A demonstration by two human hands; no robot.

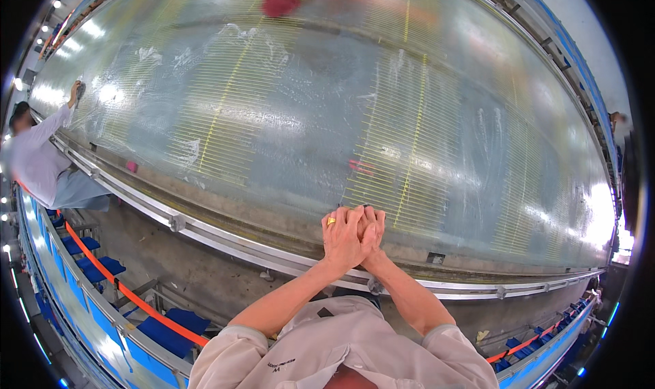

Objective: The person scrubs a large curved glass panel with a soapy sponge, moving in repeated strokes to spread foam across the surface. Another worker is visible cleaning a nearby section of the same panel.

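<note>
Both of my hands are together at the near edge of a long, wet-looking glassy table (300, 95) with pale yellow striped patterns. My left hand (340, 233) has a gold-coloured ring and curled fingers. My right hand (370, 232) is bunched against it, its fingers also bent. A small dark bit shows at the top of my fingers; what they grip is mostly hidden. The striped pattern (409, 184) lies just beyond my hands, with pink marks (358, 165) on it.
A metal rail (245, 234) runs along the near edge. At far left a co-worker (44, 157) in a light top reaches onto the table. A red and olive bundle (281, 2) lies at the far top. Blue seats (170, 327) and an orange strip (150, 314) are below left.
</note>
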